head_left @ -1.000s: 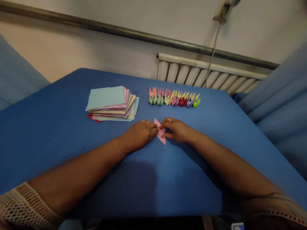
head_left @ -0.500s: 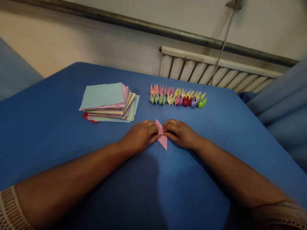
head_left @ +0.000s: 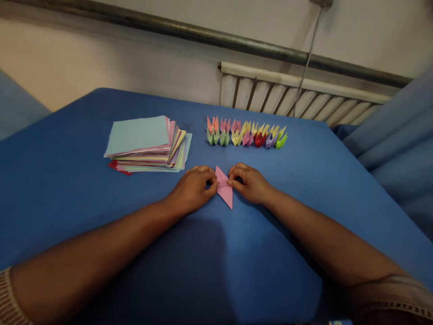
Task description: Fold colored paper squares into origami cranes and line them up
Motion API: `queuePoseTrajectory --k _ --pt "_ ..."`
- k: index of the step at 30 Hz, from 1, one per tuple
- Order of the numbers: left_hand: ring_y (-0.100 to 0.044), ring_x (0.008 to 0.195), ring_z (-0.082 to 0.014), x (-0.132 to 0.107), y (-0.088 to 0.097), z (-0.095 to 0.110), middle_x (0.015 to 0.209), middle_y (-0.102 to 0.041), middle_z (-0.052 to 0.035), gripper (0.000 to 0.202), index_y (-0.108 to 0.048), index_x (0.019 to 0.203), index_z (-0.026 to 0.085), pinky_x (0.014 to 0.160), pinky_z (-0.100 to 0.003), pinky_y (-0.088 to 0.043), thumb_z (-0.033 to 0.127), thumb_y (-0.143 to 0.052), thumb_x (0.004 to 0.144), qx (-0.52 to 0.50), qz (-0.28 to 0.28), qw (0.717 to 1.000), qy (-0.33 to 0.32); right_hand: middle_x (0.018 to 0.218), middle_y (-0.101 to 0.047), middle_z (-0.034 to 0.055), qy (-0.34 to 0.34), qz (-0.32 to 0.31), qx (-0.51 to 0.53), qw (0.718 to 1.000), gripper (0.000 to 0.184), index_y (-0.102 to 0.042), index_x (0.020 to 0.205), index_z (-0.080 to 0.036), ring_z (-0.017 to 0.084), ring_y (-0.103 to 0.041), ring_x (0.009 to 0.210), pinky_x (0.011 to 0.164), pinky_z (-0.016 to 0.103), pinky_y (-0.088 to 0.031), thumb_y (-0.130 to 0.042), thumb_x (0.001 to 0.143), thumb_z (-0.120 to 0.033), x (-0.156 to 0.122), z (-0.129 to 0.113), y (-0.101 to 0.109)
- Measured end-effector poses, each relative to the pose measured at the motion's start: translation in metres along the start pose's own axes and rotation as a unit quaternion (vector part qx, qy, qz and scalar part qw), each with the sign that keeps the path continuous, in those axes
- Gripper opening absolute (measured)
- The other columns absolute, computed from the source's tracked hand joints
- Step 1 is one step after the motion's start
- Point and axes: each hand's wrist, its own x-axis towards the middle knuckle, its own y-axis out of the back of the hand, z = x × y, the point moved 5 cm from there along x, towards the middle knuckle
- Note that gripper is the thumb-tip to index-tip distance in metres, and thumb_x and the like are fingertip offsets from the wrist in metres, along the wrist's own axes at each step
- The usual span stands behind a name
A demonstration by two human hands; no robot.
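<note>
A folded pink paper piece lies on the blue table, pointed at its near end. My left hand pinches its left edge with curled fingers. My right hand pinches its right edge the same way. Both hands rest on the table surface. Behind them stands a row of several small folded paper pieces in many colours. A stack of coloured square sheets with a light blue sheet on top lies at the back left.
A radiator and a metal pipe run along the wall behind the table. Blue fabric hangs at the right edge, and more blue fabric shows at the far left.
The pink piece has turned slightly and more of its pointed near end shows. Both hands have stayed pinched on it. The camera view has shifted a little.
</note>
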Motion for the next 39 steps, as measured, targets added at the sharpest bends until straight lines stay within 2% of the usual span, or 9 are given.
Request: queuePoseTrajectory --k 9,16,21,23,25,29,34,39 --pt "-0.054 0.08 -0.0178 0.003 0.001 0.001 0.082 -0.06 -0.0036 0.021 -0.061 0.072 0.018 0.077 -0.032 -0.041 0.031 -0.051 0.086 0.023 -0.017 1.0 0.0 0.085 -0.057 0.0019 -0.019 -0.011 -0.041 0.999 0.012 -0.055 0.075 -0.019 0.014 -0.052 0.08 0.075 0.029 -0.042 -0.058 0.087 -0.02 0.001 0.002 -0.002" --pt "-0.053 0.077 -0.0179 0.004 -0.001 -0.002 0.08 -0.059 -0.0029 0.017 -0.058 0.072 0.018 0.074 -0.033 -0.04 0.029 -0.053 0.084 0.04 -0.007 0.999 0.016 0.081 -0.054 0.001 -0.056 -0.011 -0.066 0.996 0.012 -0.055 0.075 -0.019 0.014 -0.05 0.076 0.072 0.029 -0.04 -0.061 0.086 -0.021 0.003 0.004 -0.002" --pt "-0.054 0.078 -0.0193 0.002 0.001 -0.004 0.081 -0.06 -0.003 0.012 -0.058 0.076 0.018 0.074 -0.034 -0.042 0.028 -0.056 0.082 0.058 0.004 0.998 0.016 0.082 -0.053 0.001 -0.049 -0.003 -0.082 0.995 0.01 -0.054 0.077 -0.019 0.014 -0.05 0.077 0.073 0.029 -0.04 -0.061 0.085 -0.021 0.001 0.003 -0.002" --pt "-0.055 0.084 -0.02 0.001 0.002 -0.001 0.088 -0.063 -0.0044 0.01 -0.061 0.087 0.017 0.078 -0.035 -0.044 0.025 -0.056 0.083 0.054 0.013 0.998 -0.006 0.083 -0.054 0.0012 -0.043 -0.005 -0.084 0.996 0.009 -0.054 0.078 -0.019 0.014 -0.05 0.078 0.073 0.029 -0.041 -0.06 0.085 -0.02 0.001 0.002 -0.002" --pt "-0.055 0.095 -0.0208 0.0 0.003 0.004 0.103 -0.065 -0.0057 0.018 -0.063 0.099 0.017 0.086 -0.036 -0.043 0.022 -0.053 0.085 0.055 0.014 0.997 -0.054 0.084 -0.054 0.0015 -0.04 -0.006 -0.086 0.996 0.007 -0.054 0.079 -0.019 0.014 -0.051 0.079 0.074 0.029 -0.041 -0.059 0.085 -0.019 0.001 0.001 -0.001" --pt "-0.052 0.115 -0.0224 -0.006 -0.002 0.008 0.125 -0.062 -0.0029 0.029 -0.065 0.113 0.023 0.098 -0.04 -0.039 0.022 -0.046 0.091 0.097 -0.046 0.985 -0.136 0.084 -0.054 0.0016 -0.042 -0.013 -0.084 0.995 0.008 -0.055 0.078 -0.019 0.015 -0.051 0.081 0.077 0.03 -0.041 -0.058 0.085 -0.018 0.001 0.0 0.0" --pt "-0.044 0.129 -0.0255 -0.017 -0.005 0.006 0.139 -0.053 -0.004 0.04 -0.054 0.13 0.022 0.105 -0.042 -0.034 0.027 -0.043 0.092 0.149 -0.092 0.973 -0.148 0.082 -0.055 0.0013 -0.037 -0.011 -0.083 0.996 0.007 -0.055 0.079 -0.019 0.014 -0.051 0.08 0.076 0.029 -0.041 -0.057 0.086 -0.018 0.001 0.002 0.0" --pt "-0.052 0.121 -0.0278 -0.022 0.001 0.012 0.134 -0.057 -0.009 0.04 -0.056 0.128 0.017 0.102 -0.044 -0.037 0.028 -0.046 0.09 0.16 -0.113 0.97 -0.141 0.085 -0.055 0.0016 -0.04 -0.006 -0.074 0.996 0.005 -0.057 0.08 -0.019 0.014 -0.051 0.08 0.075 0.029 -0.041 -0.059 0.085 -0.019 0.0 0.007 0.0"
